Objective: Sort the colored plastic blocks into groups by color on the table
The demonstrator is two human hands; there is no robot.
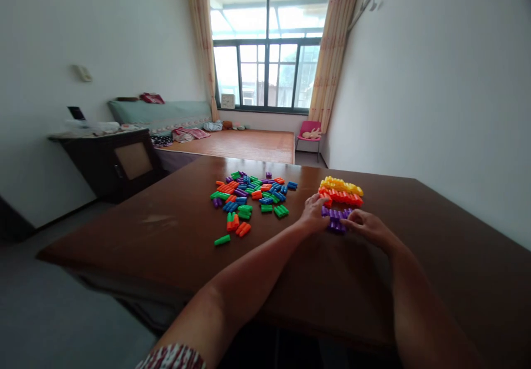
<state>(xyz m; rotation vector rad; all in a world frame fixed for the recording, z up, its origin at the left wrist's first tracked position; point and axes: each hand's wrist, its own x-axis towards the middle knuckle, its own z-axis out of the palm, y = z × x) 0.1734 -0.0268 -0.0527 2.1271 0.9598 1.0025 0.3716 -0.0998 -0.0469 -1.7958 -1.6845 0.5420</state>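
A row of purple plastic toy pieces [337, 213] lies on the table in front of me, with a few more purple ones at its near side. My left hand [312, 214] is closed around the left end of this row, thumb on the near side and fingertips beyond it by an orange piece. At the right end, my right hand [365, 226] pinches the purple pieces between thumb and finger. Just behind are an orange row [342, 196] and a yellow row [342, 185] of the same ribbed pieces. My hands partly cover the purple row's ends.
Left of my hands, a loose pile of green, blue, orange and purple pieces [253, 189] spreads over the brown table [174, 247]. One green piece [222, 240] lies nearest me. Beyond the table are a bed [249, 142], a pink chair [310, 129] and a dark cabinet [103, 161].
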